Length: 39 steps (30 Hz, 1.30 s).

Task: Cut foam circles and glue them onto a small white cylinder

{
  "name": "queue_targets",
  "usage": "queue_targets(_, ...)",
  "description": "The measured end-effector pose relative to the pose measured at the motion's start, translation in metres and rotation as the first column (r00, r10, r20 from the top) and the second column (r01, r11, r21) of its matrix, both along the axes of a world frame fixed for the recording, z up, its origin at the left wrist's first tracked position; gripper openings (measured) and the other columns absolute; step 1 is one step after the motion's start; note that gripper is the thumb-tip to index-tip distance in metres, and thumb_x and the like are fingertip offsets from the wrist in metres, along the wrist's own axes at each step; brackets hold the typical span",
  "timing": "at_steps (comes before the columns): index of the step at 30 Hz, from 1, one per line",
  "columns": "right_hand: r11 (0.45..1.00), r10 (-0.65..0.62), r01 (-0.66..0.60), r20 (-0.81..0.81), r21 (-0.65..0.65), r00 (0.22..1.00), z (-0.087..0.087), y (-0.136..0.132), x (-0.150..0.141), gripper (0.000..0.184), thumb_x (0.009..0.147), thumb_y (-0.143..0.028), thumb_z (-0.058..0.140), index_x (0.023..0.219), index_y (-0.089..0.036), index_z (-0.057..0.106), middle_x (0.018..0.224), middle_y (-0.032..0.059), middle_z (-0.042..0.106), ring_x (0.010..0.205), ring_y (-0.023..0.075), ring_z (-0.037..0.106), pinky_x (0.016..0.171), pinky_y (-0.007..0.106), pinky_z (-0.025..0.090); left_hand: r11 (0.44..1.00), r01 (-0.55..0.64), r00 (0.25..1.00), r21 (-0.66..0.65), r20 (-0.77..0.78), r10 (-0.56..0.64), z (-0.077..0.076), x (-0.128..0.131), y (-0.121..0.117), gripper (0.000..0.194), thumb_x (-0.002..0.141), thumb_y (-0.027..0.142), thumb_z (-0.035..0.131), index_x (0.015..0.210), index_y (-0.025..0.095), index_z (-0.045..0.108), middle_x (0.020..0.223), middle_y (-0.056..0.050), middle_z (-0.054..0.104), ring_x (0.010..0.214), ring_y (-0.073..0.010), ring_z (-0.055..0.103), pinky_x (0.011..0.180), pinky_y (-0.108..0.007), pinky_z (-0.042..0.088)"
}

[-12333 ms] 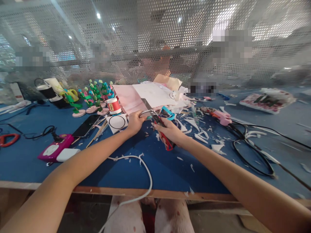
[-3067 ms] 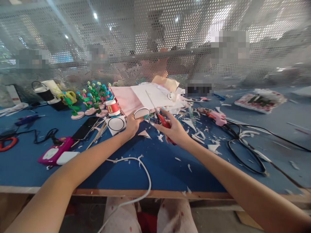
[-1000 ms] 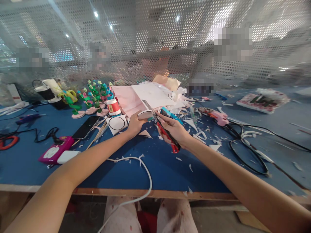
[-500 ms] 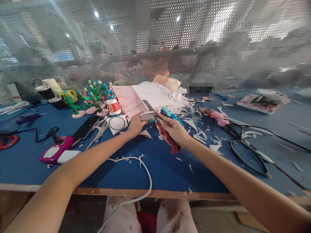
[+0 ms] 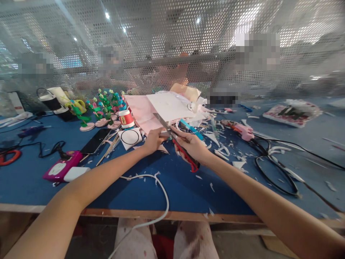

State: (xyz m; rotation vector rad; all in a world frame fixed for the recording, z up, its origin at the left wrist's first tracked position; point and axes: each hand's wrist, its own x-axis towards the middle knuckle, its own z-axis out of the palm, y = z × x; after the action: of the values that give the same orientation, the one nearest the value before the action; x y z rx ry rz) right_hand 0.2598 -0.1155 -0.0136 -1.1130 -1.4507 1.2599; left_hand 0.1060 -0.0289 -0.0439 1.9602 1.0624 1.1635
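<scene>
My left hand [image 5: 154, 141] pinches a small white piece of card [image 5: 164, 134] between thumb and fingers, above the middle of the table. Closed around the red handles of a pair of scissors [image 5: 161, 121] is my right hand [image 5: 192, 145]. The blades point up and to the left, lying against the card's edge. A thin white strip curls up beside the right fingers. Left of my hands lies a white square with a black circle drawn on it [image 5: 130, 137]. Behind that square stands a red and white paper cup [image 5: 126, 118].
White paper [image 5: 172, 106] over pink sheets lies at the back. Green paper plants [image 5: 105, 108] stand left of them. A phone [image 5: 95, 141] and purple power socket [image 5: 63, 167] sit at left. A pink glue gun [image 5: 244, 131] with black cable and several scraps lie right. A white cable crosses the front edge.
The white card in my left hand has turned and now shows more edge-on. The scissor blades have swung slightly left and down, and a thin curled strip shows by the right fingers.
</scene>
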Motion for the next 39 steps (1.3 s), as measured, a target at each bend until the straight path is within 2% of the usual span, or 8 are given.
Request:
queue_targets(4, 0.999, 0.031, -0.032, 0.007, 0.022, 0.999, -0.005, -0.001, -0.005, 0.067, 0.087, -0.031, 0.052, 0.151, -0.023, 0.033, 0.054, -0.0067, 0.054, 0.031, 0.0071, 0.046, 0.029, 0.018, 0.040, 0.999, -0.050, 0.999, -0.001, -0.020, 0.050, 0.003, 0.001, -0.003, 0.009, 0.061, 0.009, 0.063, 0.066, 0.016, 0.063, 0.057, 0.003, 0.058, 0.060, -0.0133, 0.051, 0.064, -0.024, 0.043)
queue_targets(9, 0.978, -0.208, 0.204, -0.090, -0.049, 0.974, 0.003, 0.004, -0.003, 0.064, 0.089, -0.030, 0.051, 0.150, -0.024, 0.034, 0.051, -0.0073, 0.051, 0.031, 0.0064, 0.042, 0.029, 0.018, 0.037, 0.982, -0.163, 0.976, -0.091, 0.132, 0.174, 0.002, 0.000, -0.001, 0.039, 0.058, 0.017, 0.075, 0.092, 0.018, 0.058, 0.084, -0.001, 0.064, 0.080, -0.0177, 0.058, 0.076, -0.028, 0.046)
queue_targets(12, 0.956, -0.263, 0.236, -0.156, -0.174, 0.952, 0.011, 0.004, -0.002, 0.060, 0.092, -0.025, 0.047, 0.150, -0.023, 0.033, 0.049, -0.0071, 0.049, 0.031, 0.0062, 0.039, 0.029, 0.017, 0.033, 0.979, -0.171, 0.956, -0.115, 0.220, 0.193, 0.000, 0.000, 0.001, 0.050, 0.056, 0.013, 0.076, 0.099, 0.018, 0.051, 0.096, -0.004, 0.063, 0.091, -0.0196, 0.060, 0.082, -0.031, 0.047)
queue_targets(18, 0.956, -0.203, 0.146, -0.215, -0.254, 0.955, 0.018, -0.002, -0.004, 0.055, 0.096, -0.018, 0.037, 0.151, -0.019, 0.031, 0.047, -0.0065, 0.051, 0.029, 0.0063, 0.036, 0.029, 0.016, 0.029, 0.990, -0.117, 0.922, -0.084, 0.361, 0.140, 0.002, 0.001, 0.001, 0.037, 0.060, 0.012, 0.070, 0.092, 0.018, 0.054, 0.093, -0.003, 0.065, 0.089, -0.0181, 0.061, 0.077, -0.029, 0.051)
queue_targets(23, 0.959, -0.166, 0.103, -0.234, -0.262, 0.958, 0.019, -0.003, -0.004, 0.053, 0.096, -0.019, 0.037, 0.150, -0.021, 0.033, 0.047, -0.0061, 0.052, 0.028, 0.0065, 0.036, 0.028, 0.015, 0.028, 0.984, -0.098, 0.855, -0.151, 0.494, 0.161, 0.005, 0.002, 0.002, 0.040, 0.059, 0.012, 0.071, 0.097, 0.017, 0.059, 0.093, -0.003, 0.068, 0.089, -0.0180, 0.064, 0.076, -0.028, 0.053)
queue_targets(28, 0.971, -0.134, 0.070, -0.279, -0.228, 0.951, 0.017, -0.003, -0.003, 0.057, 0.096, -0.021, 0.040, 0.152, -0.021, 0.028, 0.048, -0.0062, 0.053, 0.028, 0.0062, 0.036, 0.027, 0.015, 0.026, 0.980, -0.068, 0.842, -0.187, 0.517, 0.157, 0.003, 0.003, 0.002, 0.032, 0.055, 0.015, 0.076, 0.084, 0.014, 0.062, 0.086, -0.004, 0.071, 0.083, -0.0183, 0.065, 0.079, -0.030, 0.053)
queue_targets(34, 0.986, -0.097, 0.059, -0.246, -0.156, 0.964, 0.011, 0.000, -0.001, 0.060, 0.093, -0.025, 0.048, 0.151, -0.022, 0.032, 0.047, -0.0068, 0.053, 0.029, 0.0061, 0.038, 0.028, 0.016, 0.029, 0.985, -0.007, 0.797, -0.172, 0.594, 0.109, 0.002, 0.004, 0.003, 0.033, 0.051, 0.015, 0.076, 0.081, 0.015, 0.064, 0.080, -0.002, 0.070, 0.078, -0.0167, 0.064, 0.075, -0.029, 0.052)
queue_targets(39, 0.985, -0.092, 0.049, -0.258, -0.167, 0.962, 0.010, 0.000, 0.000, 0.062, 0.093, -0.024, 0.047, 0.152, -0.022, 0.029, 0.048, -0.0066, 0.053, 0.028, 0.0059, 0.037, 0.027, 0.016, 0.027, 0.986, -0.007, 0.807, -0.165, 0.581, 0.103, 0.004, 0.003, 0.001, 0.029, 0.051, 0.015, 0.075, 0.077, 0.015, 0.063, 0.076, -0.001, 0.069, 0.075, -0.0161, 0.063, 0.070, -0.027, 0.052)
